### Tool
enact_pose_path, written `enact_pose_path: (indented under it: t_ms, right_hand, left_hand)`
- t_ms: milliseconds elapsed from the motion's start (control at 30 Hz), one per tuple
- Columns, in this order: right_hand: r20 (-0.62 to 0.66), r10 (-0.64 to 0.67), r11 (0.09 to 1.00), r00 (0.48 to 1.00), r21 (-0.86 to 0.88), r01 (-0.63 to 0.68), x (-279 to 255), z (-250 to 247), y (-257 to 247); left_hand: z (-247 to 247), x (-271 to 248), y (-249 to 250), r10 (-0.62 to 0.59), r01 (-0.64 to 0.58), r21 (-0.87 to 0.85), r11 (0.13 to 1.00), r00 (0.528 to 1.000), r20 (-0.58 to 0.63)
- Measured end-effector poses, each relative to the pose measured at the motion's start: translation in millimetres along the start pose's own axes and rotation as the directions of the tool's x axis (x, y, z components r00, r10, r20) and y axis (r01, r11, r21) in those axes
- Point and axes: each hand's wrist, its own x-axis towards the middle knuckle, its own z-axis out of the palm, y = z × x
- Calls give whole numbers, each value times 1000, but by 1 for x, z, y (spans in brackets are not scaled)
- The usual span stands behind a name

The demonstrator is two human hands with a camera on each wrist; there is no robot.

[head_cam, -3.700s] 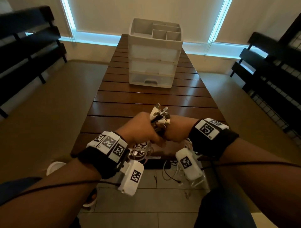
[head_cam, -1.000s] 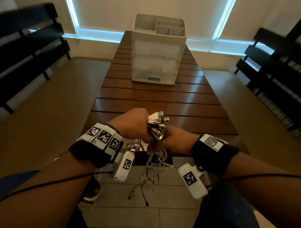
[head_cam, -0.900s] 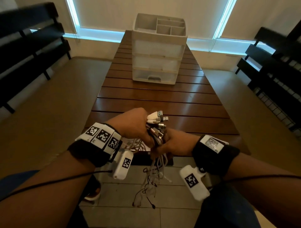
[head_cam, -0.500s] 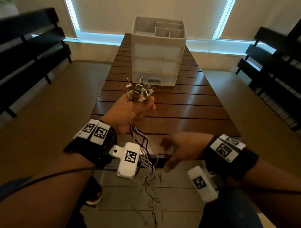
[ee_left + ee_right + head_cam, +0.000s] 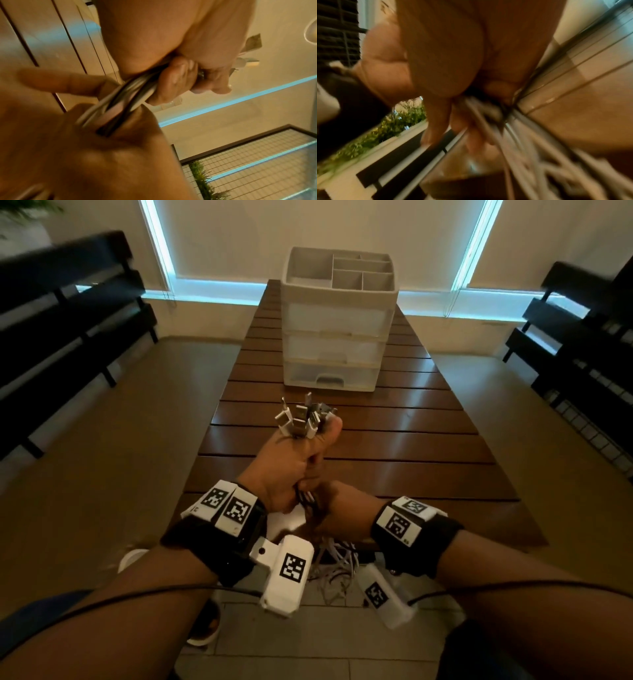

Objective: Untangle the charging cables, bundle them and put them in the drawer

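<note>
Left hand (image 5: 287,463): fingers (image 5: 173,81) are curling tight round the bunch of white, grey and black charging cables (image 5: 120,102), thumb lying up along the bunch. The white and metal USB plug ends (image 5: 303,419) are fanning out above the fist, over the near part of the table.

Right hand (image 5: 339,517): sitting directly below the left, touching it, fingers (image 5: 436,121) closing loosely round the same cables just under the left grip. The left wrist view shows one right finger sticking out straight beside the strands; the right wrist view is blurred, so how firm the hold is cannot be told.

Below the right hand the loose cable lengths (image 5: 337,563) are hanging past the table's near edge toward the pale tiled floor (image 5: 308,645).

Both wrists are wearing black bands with white blocks bearing square black-and-white coded markers (image 5: 236,508); no readable lettering or brand is showing on them or on the plugs.

The dark brown slatted wooden table (image 5: 411,440) is carrying a pale translucent plastic three-drawer organiser (image 5: 337,337) at its middle, well beyond the hands. All three drawers are sitting closed; the top tray is divided into compartments. Black slatted benches (image 5: 68,320) are standing to either side.
</note>
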Motion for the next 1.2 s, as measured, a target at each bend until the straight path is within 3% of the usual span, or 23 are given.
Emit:
enact_pose_path:
  t_ms: [67,100,167,233,300,367,433,500,567,700,800,867,933,1033,1100,1133,1200]
  right_hand:
    - [141,59,996,988,-78,-48,-6,-20,4]
    - [134,59,994,989,-96,-46,-8,-34,7]
    - [-54,18,997,998,79,-14,-14,-63,6]
    - [-285,-2,919,959,377,114,-20,-83,-4]
    - [-358,-76,857,931,453,245,-21,-91,-15]
    - [-292,-205,910,934,294,291,-20,-85,-34]
    - [-193,-268,962,944,2,273,-14,-75,-43]
    - [-122,-272,951,954,-186,247,-12,-72,-47]
    - [-84,-254,941,964,-252,226,-13,-74,-50]
    - [-104,-194,971,975,-161,176,-10,-84,-56]
    - [-136,-230,957,964,-210,198,-10,-83,-59]
    - [-70,-242,952,968,-212,222,-11,-80,-56]
    - [-23,-239,967,971,-95,236,-17,-81,-51]
    - [-178,-274,960,945,3,279,-24,-96,-45]
    - [-221,-211,909,952,314,274,-27,-106,-41]
    - [-204,-198,895,959,362,261,-29,-108,-40]
    - [-159,-201,944,967,232,235,-34,-103,-43]
  left_hand:
    - [-3,0,-2,-24,26,87,996,999,-26]
    - [-3,-1,-3,-30,34,128,991,999,-34]
    - [-2,-3,-6,-42,48,201,978,998,-37]
    - [2,-4,-9,-60,69,246,967,997,-43]
    - [9,-4,-12,-54,69,303,951,997,-56]
    - [16,-5,-14,-43,62,365,929,997,-61]
    - [18,-8,-17,-57,105,410,906,990,-127]
    - [15,-12,-19,-106,163,390,906,981,-163]
    - [15,-13,-22,-143,197,368,909,975,-169]
    - [21,-12,-25,-53,136,388,912,975,-217]
    - [24,-15,-23,45,61,425,903,971,-234]
    - [22,-17,-21,12,108,452,886,967,-255]
    - [22,-17,-20,-45,152,445,883,969,-241]
    - [31,-16,-17,14,48,450,892,991,-133]
    - [32,-15,-15,35,20,431,902,992,-120]
    - [31,-15,-16,36,19,435,900,992,-118]
    - [36,-10,-17,29,22,461,887,994,-102]
